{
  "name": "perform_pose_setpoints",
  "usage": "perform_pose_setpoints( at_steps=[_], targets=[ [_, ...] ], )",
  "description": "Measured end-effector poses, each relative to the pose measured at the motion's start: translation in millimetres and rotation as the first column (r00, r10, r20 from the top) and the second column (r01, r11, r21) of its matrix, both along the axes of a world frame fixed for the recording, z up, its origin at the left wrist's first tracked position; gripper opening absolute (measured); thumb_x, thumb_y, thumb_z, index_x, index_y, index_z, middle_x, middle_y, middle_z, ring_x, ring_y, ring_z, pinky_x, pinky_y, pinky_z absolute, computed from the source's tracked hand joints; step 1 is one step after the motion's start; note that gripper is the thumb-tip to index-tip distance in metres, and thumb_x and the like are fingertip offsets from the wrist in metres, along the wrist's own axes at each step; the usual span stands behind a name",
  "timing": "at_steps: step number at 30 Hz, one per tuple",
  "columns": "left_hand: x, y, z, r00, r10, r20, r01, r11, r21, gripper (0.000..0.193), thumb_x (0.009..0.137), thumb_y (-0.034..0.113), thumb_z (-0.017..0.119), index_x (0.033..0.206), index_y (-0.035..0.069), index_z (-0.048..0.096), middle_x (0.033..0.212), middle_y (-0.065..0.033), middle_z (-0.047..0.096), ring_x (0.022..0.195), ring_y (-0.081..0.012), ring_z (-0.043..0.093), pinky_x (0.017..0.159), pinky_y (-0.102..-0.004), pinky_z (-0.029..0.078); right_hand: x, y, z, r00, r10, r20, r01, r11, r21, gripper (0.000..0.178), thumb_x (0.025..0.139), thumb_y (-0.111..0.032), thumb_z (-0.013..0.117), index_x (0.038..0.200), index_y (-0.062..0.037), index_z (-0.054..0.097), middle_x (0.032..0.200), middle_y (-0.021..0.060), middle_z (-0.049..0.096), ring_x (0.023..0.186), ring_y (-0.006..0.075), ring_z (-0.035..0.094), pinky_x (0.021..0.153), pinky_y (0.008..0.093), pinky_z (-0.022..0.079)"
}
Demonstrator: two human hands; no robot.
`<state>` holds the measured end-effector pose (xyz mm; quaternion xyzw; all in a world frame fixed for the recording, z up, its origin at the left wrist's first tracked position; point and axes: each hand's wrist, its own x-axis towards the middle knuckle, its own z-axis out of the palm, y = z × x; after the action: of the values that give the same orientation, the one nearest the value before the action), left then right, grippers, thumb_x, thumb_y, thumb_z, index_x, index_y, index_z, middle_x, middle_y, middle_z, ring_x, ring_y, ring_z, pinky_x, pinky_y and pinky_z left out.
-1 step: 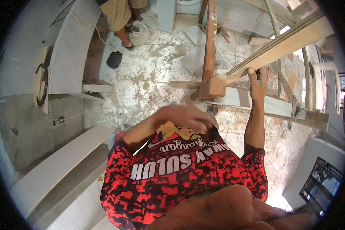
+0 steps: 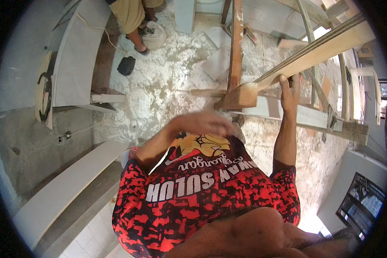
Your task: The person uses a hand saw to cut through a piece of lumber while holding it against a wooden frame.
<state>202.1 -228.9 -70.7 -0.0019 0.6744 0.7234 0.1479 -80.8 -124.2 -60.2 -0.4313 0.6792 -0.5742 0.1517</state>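
My right hand (image 2: 290, 91) grips the lower edge of a long pale wooden board (image 2: 318, 56), its thumb on the near face and its fingers partly hidden behind. The board slants from the far right down to a wooden block (image 2: 241, 96) at the corner of a timber frame (image 2: 316, 118). My left hand (image 2: 208, 123) is in front of my shirt, just short of that block. Motion smears its fingers, so whether it holds anything does not show.
A brown timber upright (image 2: 235, 47) rises beyond the block. At the far left another person's legs (image 2: 133, 21) stand near a black bag (image 2: 126, 66). A white panel (image 2: 73, 56) and a pale shelf board (image 2: 69, 187) line the left side. The tiled floor (image 2: 167, 73) is stained.
My left hand has shifted slightly away from my body and to the left. My right hand keeps its hold on the wooden board.
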Motion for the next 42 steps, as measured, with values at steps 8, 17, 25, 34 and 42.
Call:
perform_pose_setpoints(
  at_steps=[8, 17, 25, 34, 42],
  targets=[
    [67, -43, -117, 0.494, 0.775, 0.394, -0.867, 0.472, 0.160, 0.040, 0.093, 0.033, 0.049, 0.115, -0.001, 0.051, 0.104, -0.0124, 0.062, 0.092, -0.0199, 0.061, 0.082, -0.0326, 0.047, -4, 3, -52, 0.970, -0.098, 0.223, 0.120, 0.989, -0.087, 0.050, 0.091, -0.036, 0.055, 0.124, -0.0002, 0.043, 0.112, 0.0083, 0.049, 0.101, 0.0169, 0.046, 0.088, 0.0308, 0.036],
    [24, -27, -135, 0.317, 0.800, 0.510, -0.928, 0.150, 0.341, 0.028, 0.095, 0.026, 0.047, 0.111, 0.002, 0.050, 0.097, -0.0070, 0.060, 0.081, -0.0155, 0.060, 0.077, -0.0291, 0.049, 11, 7, -68, 0.944, 0.041, 0.328, 0.052, 0.961, -0.271, 0.064, 0.090, -0.035, 0.055, 0.133, 0.0038, 0.028, 0.105, 0.0115, 0.049, 0.096, 0.0222, 0.052, 0.088, 0.0435, 0.043],
    [-54, -40, -166, 0.393, 0.794, 0.463, -0.900, 0.230, 0.371, 0.048, 0.090, 0.035, 0.055, 0.122, 0.002, 0.042, 0.111, -0.0131, 0.054, 0.098, -0.0214, 0.054, 0.083, -0.0341, 0.046, 48, 6, -55, 0.971, -0.167, 0.170, 0.189, 0.974, -0.127, 0.074, 0.076, -0.048, 0.069, 0.121, 0.0018, 0.039, 0.095, 0.0122, 0.049, 0.089, 0.0232, 0.052, 0.084, 0.0421, 0.046],
    [-137, -74, -187, 0.712, 0.544, 0.444, -0.692, 0.654, 0.307, 0.091, 0.080, 0.049, 0.064, 0.140, 0.002, 0.015, 0.136, -0.0199, 0.033, 0.127, -0.0284, 0.033, 0.103, -0.0411, 0.028, 58, 13, -65, 0.931, -0.337, 0.137, 0.354, 0.927, -0.126, 0.074, 0.073, -0.054, 0.068, 0.114, 0.0004, 0.040, 0.093, 0.0119, 0.047, 0.090, 0.0238, 0.051, 0.088, 0.0456, 0.044],
    [-150, -87, -192, 0.871, 0.265, 0.413, -0.470, 0.692, 0.547, 0.093, 0.077, 0.042, 0.070, 0.137, -0.006, 0.016, 0.133, -0.0180, 0.036, 0.126, -0.0271, 0.033, 0.106, -0.0382, 0.025, 72, -2, -52, 0.862, -0.495, 0.106, 0.489, 0.868, 0.083, 0.065, 0.074, -0.036, 0.075, 0.115, -0.0004, 0.040, 0.096, 0.0112, 0.052, 0.096, 0.0252, 0.054, 0.090, 0.0442, 0.043]
  ],
)
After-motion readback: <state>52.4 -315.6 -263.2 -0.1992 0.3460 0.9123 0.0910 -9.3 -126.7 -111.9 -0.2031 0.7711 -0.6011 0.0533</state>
